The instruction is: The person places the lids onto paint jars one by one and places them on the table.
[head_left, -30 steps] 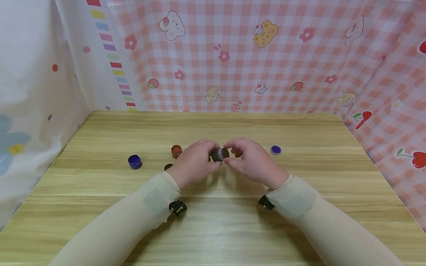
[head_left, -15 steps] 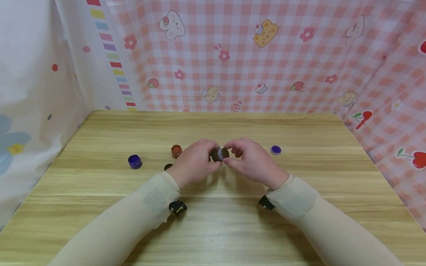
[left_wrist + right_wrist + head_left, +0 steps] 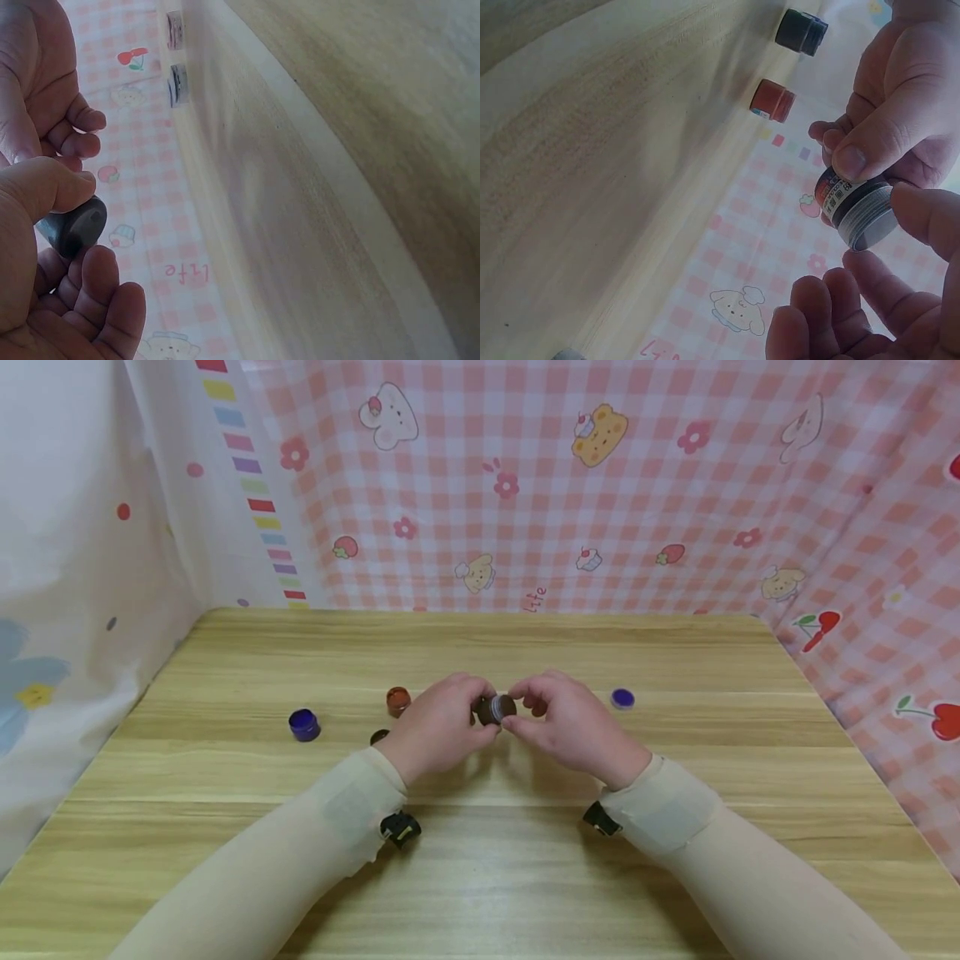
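Raised over the middle of the table is a small dark brown paint jar [image 3: 492,709], tilted sideways. My left hand [image 3: 444,723] grips its body; in the right wrist view the left thumb presses on the printed label. Thumb and forefinger of my right hand [image 3: 570,723] pinch the opposite end, a clear ridged lid [image 3: 868,217] with a dark face. The right hand's other fingers curl free of the jar. In the left wrist view the jar's dark base [image 3: 81,227] shows between the left hand's fingers.
Left of the hands stand a blue paint jar [image 3: 304,725] and an orange paint jar [image 3: 397,701]. A dark round thing [image 3: 379,737] is partly hidden by the left hand. Beyond the right hand lies a blue lid [image 3: 622,698]. Patterned curtains [image 3: 525,510] surround the wooden table [image 3: 480,877].
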A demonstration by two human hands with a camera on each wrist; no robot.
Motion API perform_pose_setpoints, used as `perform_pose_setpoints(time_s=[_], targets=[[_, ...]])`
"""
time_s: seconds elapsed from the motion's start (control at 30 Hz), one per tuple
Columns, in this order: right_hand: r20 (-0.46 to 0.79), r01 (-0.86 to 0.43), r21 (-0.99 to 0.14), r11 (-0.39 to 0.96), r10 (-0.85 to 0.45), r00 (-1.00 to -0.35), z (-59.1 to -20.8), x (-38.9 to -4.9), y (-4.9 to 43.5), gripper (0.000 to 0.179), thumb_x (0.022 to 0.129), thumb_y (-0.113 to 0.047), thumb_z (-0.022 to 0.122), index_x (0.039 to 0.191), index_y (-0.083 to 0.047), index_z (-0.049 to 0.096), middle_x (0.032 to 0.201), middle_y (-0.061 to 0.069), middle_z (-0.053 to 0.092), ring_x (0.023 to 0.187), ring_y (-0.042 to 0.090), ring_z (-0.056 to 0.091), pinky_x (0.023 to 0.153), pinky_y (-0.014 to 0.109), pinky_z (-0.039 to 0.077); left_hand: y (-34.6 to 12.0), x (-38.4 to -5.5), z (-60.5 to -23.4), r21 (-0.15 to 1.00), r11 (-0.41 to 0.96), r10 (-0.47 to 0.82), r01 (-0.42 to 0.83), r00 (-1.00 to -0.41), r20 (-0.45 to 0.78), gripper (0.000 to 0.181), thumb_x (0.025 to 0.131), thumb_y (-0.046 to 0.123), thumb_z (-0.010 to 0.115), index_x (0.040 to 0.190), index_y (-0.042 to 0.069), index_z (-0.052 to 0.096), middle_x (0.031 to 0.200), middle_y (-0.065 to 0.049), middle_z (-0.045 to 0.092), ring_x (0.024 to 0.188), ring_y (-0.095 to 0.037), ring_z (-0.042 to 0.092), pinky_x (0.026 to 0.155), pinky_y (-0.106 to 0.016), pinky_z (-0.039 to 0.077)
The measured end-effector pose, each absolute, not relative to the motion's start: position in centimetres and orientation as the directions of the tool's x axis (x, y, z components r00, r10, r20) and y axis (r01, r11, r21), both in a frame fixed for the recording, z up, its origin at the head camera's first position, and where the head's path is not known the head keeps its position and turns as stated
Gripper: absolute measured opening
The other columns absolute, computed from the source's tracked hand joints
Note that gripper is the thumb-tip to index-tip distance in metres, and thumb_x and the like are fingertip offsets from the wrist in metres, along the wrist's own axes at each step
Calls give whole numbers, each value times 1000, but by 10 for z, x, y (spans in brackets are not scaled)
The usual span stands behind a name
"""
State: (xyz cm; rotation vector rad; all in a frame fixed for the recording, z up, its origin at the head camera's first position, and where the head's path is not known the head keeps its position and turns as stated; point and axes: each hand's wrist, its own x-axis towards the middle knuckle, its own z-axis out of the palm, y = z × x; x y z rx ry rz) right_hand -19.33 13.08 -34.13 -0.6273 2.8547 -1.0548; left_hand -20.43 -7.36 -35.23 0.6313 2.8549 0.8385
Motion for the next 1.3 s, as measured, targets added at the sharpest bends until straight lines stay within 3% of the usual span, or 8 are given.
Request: perform_pose_setpoints(time_s=[0.2, 0.4, 0.63, 0.83, 1.07, 1.3], targets=[[101, -350, -637, 687, -376, -921, -341, -193, 131, 42, 94, -22, 80, 132, -8, 69, 112, 13, 68, 101, 25, 63, 87, 42, 55, -74, -205, -352, 532, 764, 418, 364, -908, 21, 25, 95, 27, 77, 114, 14, 69, 107, -1, 63, 95, -18, 59, 86, -35, 51], [102, -358, -638, 681, -386, -917, -341, -193, 131, 29, 95, -22, 79, 121, -11, 74, 110, 10, 69, 100, 25, 62, 86, 40, 53, -73, -205, -352, 541, 761, 415, 357, -910, 17, 24, 95, 26, 77, 113, 14, 69, 106, -1, 63, 96, -19, 58, 86, -35, 50], [118, -368, -630, 684, -384, -916, -341, -193, 131, 40, 93, -21, 80, 130, -8, 70, 109, 11, 69, 99, 24, 63, 86, 41, 55, -72, -203, -351, 541, 763, 411, 353, -912, 15, 24, 95, 26, 77, 114, 14, 69, 107, -1, 63, 96, -18, 59, 86, -35, 51], [126, -381, -631, 676, -395, -910, -341, -193, 131, 29, 94, -21, 80, 121, -11, 74, 108, 11, 69, 98, 25, 62, 84, 40, 53, -71, -204, -352, 550, 758, 410, 350, -912, 16, 21, 95, 25, 78, 112, 15, 69, 106, 0, 62, 95, -18, 59, 85, -35, 51], [123, -374, -631, 680, -388, -913, -341, -193, 132, 40, 93, -20, 80, 130, -7, 70, 106, 11, 68, 96, 24, 62, 85, 40, 54, -70, -204, -354, 550, 757, 411, 353, -911, 20, 22, 95, 25, 78, 112, 16, 69, 107, 0, 62, 96, -18, 59, 86, -35, 52], [98, -358, -636, 684, -388, -916, -340, -193, 132, 27, 95, -21, 79, 120, -10, 74, 108, 13, 69, 98, 26, 61, 83, 39, 52, -70, -204, -353, 555, 756, 409, 346, -912, 12, 19, 95, 25, 78, 109, 16, 69, 105, 0, 61, 95, -19, 58, 85, -35, 51]])
